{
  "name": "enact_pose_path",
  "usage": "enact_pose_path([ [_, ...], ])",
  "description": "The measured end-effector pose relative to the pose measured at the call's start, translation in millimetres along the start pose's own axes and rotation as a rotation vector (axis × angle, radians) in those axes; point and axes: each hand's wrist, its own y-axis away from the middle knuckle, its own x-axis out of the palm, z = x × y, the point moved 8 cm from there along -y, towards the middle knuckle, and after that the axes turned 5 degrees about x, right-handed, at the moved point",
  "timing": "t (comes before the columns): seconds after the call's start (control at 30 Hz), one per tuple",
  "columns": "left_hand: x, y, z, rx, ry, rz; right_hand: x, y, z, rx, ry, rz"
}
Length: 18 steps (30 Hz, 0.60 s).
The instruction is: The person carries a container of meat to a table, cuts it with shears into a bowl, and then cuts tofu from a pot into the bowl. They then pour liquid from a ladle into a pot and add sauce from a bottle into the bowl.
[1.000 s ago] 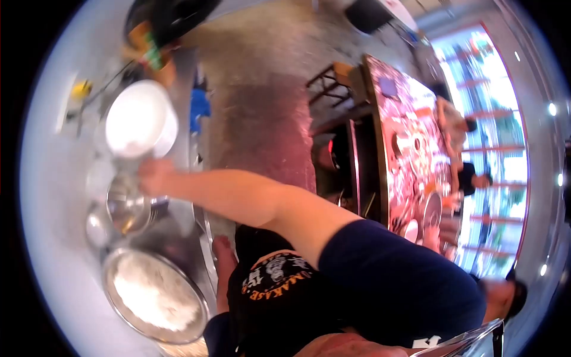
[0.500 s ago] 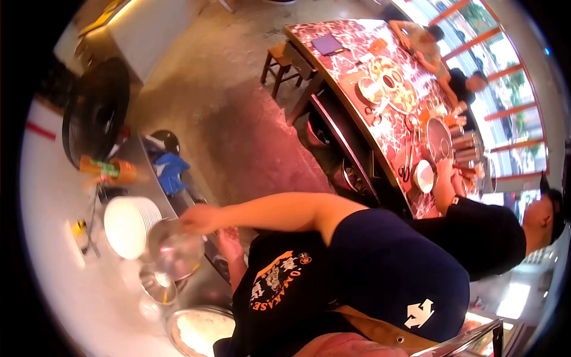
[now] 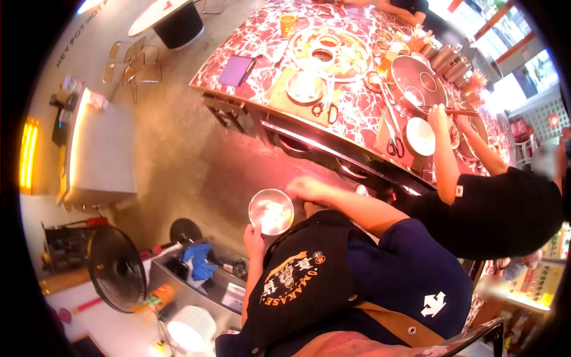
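Observation:
My left hand grips the rim of a round metal bowl, with the thumb over its edge. Inside the bowl is a bright whitish patch that may be glare or contents. To the right of the bowl, my right hand is smeared by motion, and its fingers do not show clearly. A dark apron with orange and white print covers my front, just below the bowl.
A red marbled table holds a large pan, a platter, scissors and bowls. A co-worker beside me works over it. A fan, a steel counter and stacked white plates stand at left.
My view has swung from the side counter toward the marbled table. My right hand has left the metal bowls at the counter, and a metal bowl is now in my left hand.

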Motion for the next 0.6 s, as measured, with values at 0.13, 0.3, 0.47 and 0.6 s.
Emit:
enact_pose_path([
  [0.13, 53.3, -59.3, -61.0, -0.077, -0.011, -0.111, -215.9, -44.1, -89.1, 0.223, 0.102, -1.208],
  [0.3, 116.4, -118.5, -108.3, -0.022, -0.181, 0.004, -274.2, -100.6, -101.0, 0.692, 0.128, -0.401],
  [0.47, 184.7, -165.8, -97.5, -0.031, -0.272, 0.262, -281.4, -124.4, -123.4, 0.884, 0.218, -0.394],
  [0.6, 226.4, -197.0, -87.9, -0.060, -0.238, 0.404, -291.3, -100.6, -114.1, 0.969, 0.135, -0.482],
])
